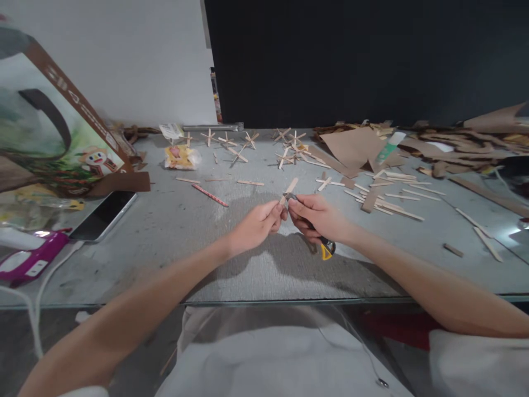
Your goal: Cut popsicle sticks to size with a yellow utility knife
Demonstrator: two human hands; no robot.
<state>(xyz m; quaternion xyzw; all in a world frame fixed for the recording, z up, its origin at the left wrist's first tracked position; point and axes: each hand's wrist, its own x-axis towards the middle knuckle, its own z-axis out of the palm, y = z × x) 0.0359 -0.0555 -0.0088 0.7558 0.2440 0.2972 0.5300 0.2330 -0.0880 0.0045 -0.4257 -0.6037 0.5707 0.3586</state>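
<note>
Between the fingers of my left hand [262, 223] is a wooden craft stick [292, 184], pointing up and away to the right. My right hand [318, 218] is closed round a utility knife [328, 249] with a black body and a yellow end that sticks out below the palm. Its blade end [289, 196] lies against the craft stick, just above my left fingertips. Both hands are close together over the grey table. Beyond them lie a loose craft stick [250, 183] and a red patterned pencil [210, 195].
Several star shapes of crossed sticks [250, 140] stand along the back. Loose craft sticks [397, 209] and torn cardboard [353, 146] lie to the right. At left are a phone [103, 216], a purple-and-white device [35, 256], a cable and a printed box [61, 121].
</note>
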